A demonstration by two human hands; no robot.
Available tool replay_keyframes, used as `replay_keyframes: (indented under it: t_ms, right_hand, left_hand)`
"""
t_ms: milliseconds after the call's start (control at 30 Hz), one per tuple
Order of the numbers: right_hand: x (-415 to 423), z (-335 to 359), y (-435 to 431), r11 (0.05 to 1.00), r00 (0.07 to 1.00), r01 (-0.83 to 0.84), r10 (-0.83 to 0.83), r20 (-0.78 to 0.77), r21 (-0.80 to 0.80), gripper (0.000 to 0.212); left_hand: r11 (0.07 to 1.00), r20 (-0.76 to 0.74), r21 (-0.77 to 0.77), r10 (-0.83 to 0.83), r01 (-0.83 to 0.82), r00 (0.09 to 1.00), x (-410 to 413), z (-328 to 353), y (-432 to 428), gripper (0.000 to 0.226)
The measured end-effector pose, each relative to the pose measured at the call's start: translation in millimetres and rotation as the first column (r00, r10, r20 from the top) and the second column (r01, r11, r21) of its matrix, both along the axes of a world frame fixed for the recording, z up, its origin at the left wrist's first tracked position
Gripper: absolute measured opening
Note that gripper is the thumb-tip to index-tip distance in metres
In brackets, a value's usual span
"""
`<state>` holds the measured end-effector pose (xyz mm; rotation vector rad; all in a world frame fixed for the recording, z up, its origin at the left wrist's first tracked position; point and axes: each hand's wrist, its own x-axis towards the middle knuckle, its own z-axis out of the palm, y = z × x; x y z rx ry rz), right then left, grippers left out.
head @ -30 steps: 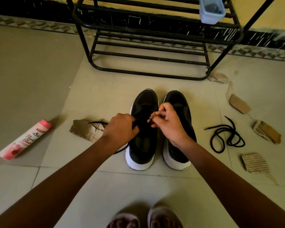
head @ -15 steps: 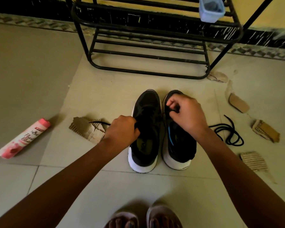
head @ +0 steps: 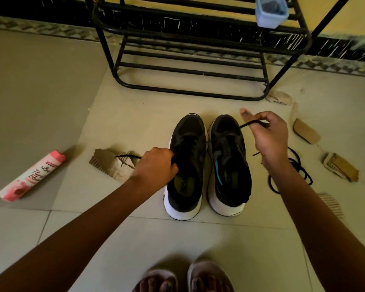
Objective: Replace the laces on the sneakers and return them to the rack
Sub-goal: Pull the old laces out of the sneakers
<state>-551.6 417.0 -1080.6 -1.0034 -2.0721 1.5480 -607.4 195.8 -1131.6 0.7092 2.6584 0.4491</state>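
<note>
We see the sneakers (head: 232, 161) side by side on the floor (head: 135, 239), toes toward the rack (head: 188, 92); right hand (head: 269, 137) pinches the lace (head: 249, 123), taut rightward; left hand (head: 156, 166), nearer the eyelets (head: 189, 142), grips its other end.

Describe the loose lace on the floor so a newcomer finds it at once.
Start at the black shoe rack by the wall; two sneakers stand on the tiles before it. Right of the right sneaker, partly behind the right forearm, lies a coiled black lace, the only one no hand holds.
</note>
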Motion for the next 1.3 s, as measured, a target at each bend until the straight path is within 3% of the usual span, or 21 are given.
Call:
replay_keyframes:
  t_ms: [33, 100, 200, 267, 400, 567, 800, 967, 1100, 1167, 1233, 1300]
  right_hand:
    - [0.5, 2.8, 3.9, 0.987, 0.992, -0.116, 0.109, 0.067, 0.113, 0.022]
    - [2.9, 5.3, 4.8, 0.889, 0.878, -0.435, 0.384, 0.286, 0.144, 0.012]
    - [9.0, 1.8, -8.0, 0.622, 0.514, -0.781, 0.687, 0.514, -0.050, 0.026]
    - [11.0, -2.4, -17.7, 0.534, 0.387, -0.837, 0.731, 0.562, -0.118, 0.031]
    - [14.5, -9.7, -40.7, 0.538, 0.474, -0.832, 0.563, 0.677, 0.136, 0.045]
    - [21.8, -27.2, -71.1, 0.460, 0.569, -0.800, 0.377, 0.731, 0.385, 0.045]
    - [22.8, -29.8, -78.9, 0.519, 0.596, -0.772, 0.391, 0.701, 0.367, 0.048]
    - [21.9, -29.2, -81.6, 0.531, 0.600, -0.763, 0.368, 0.710, 0.369, 0.045]
    - [21.1, -29.7, -84.4, 0.544, 0.600, -0.757, 0.362, 0.713, 0.361, 0.046]
    - [20.1, -30.1, -84.4, 0.559, 0.599, -0.753, 0.362, 0.714, 0.348, 0.047]
    - [19.6, -30.5, -84.2, 0.568, 0.602, -0.748, 0.363, 0.711, 0.343, 0.045]
    - [19.8, -30.5, -84.3, 0.575, 0.603, -0.745, 0.361, 0.711, 0.339, 0.044]
  left_hand:
    - [1.000, 0.006, 0.014, -0.006, 0.006, 1.000, 0.0, -0.4, -1.5, 0.031]
    - [0.999, 0.001, 0.029, -0.036, 0.036, 0.999, 0.4, 0.7, -1.8, 0.037]
    - [0.994, -0.045, 0.102, -0.034, 0.039, 0.998, 0.5, 6.9, 1.5, 0.044]
    - [0.981, -0.057, 0.192, -0.019, 0.030, 0.998, -2.3, 8.3, 4.0, 0.039]
    - [0.971, 0.003, 0.239, -0.001, 0.000, 1.000, -12.3, 2.2, 8.5, 0.019]
    - [0.955, 0.122, 0.292, 0.013, -0.048, 0.992, -21.5, 1.9, 21.1, 0.013]
    - [0.986, 0.082, 0.162, -0.045, 0.032, 0.996, -15.9, 3.7, 31.3, 0.019]
    - [0.967, 0.101, 0.251, 0.011, -0.036, 0.995, -15.8, 6.7, 33.4, 0.014]
    - [0.875, 0.393, 0.426, 0.052, -0.232, 0.918, -17.7, 7.8, 31.9, 0.004]
    - [0.839, 0.504, 0.459, 0.024, -0.292, 0.863, -21.5, 10.9, 28.0, 0.011]
    - [0.888, 0.359, 0.439, -0.030, -0.140, 0.933, -26.7, 14.8, 23.0, 0.024]
    - [0.962, -0.048, 0.270, -0.031, 0.043, 0.998, -33.5, 20.1, 15.9, 0.027]
